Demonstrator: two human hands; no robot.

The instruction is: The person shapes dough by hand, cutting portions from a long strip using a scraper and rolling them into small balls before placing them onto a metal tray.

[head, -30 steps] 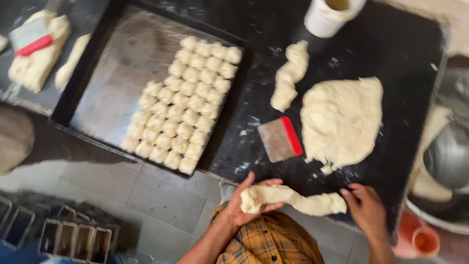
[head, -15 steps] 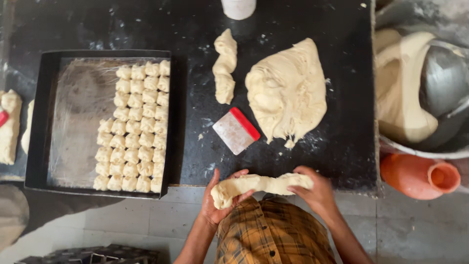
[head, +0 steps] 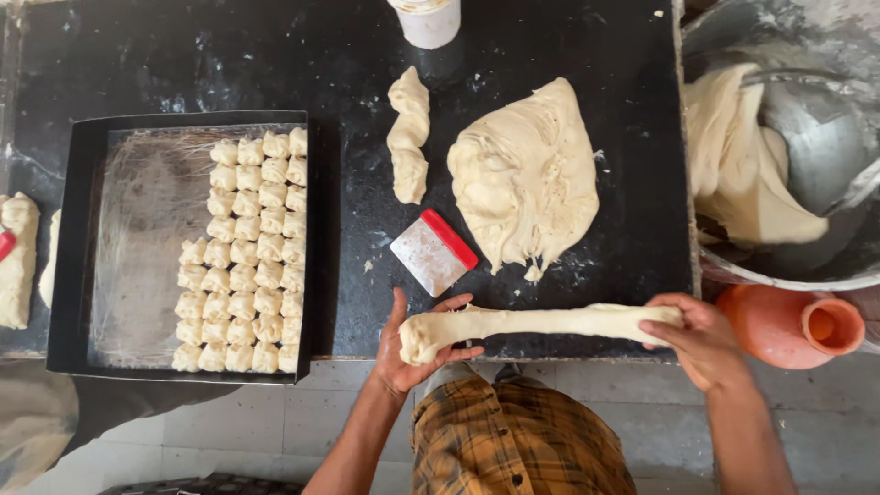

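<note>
Dough rope (head: 541, 323) spans your hands at the table's (head: 275, 73) near edge. Left hand (head: 417, 344) clasps its thick end; right hand (head: 701, 335) pinches the other.

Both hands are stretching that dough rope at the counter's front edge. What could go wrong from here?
1. The dough rope hangs between the left hand and right hand, thinner in its middle; more pull may tear it.
2. It is held at the black counter's front edge, so a torn piece might fall to the floor.
3. The red-edged scraper lies just behind; the rope could snag on it if laid down.
</note>
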